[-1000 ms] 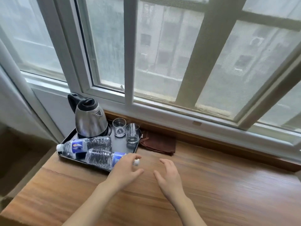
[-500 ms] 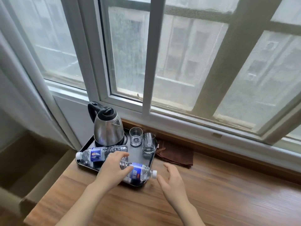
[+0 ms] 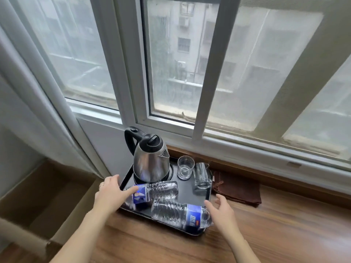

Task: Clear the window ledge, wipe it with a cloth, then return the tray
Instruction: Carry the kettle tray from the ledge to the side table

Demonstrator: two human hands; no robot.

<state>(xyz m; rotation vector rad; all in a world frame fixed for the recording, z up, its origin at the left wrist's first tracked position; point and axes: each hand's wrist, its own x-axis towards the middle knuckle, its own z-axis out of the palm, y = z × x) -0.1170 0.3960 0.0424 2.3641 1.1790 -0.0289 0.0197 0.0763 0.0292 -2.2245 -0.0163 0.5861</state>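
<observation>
Here, a black rectangular tray on the wooden ledge, left hand and right hand fingers relaxed wide beside it.

Each of the 2 water bottles lying on the tray carries a blue label: the near bottle shows white characters and a small red mark (too blurred to read), the far bottle only a pale patch.

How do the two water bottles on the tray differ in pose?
The far bottle lies across the tray's middle, label end leftward under the left hand; the near bottle lies at the front edge, label end rightward by the right hand. Both are clear, blue-labelled, lying on their sides.
</observation>
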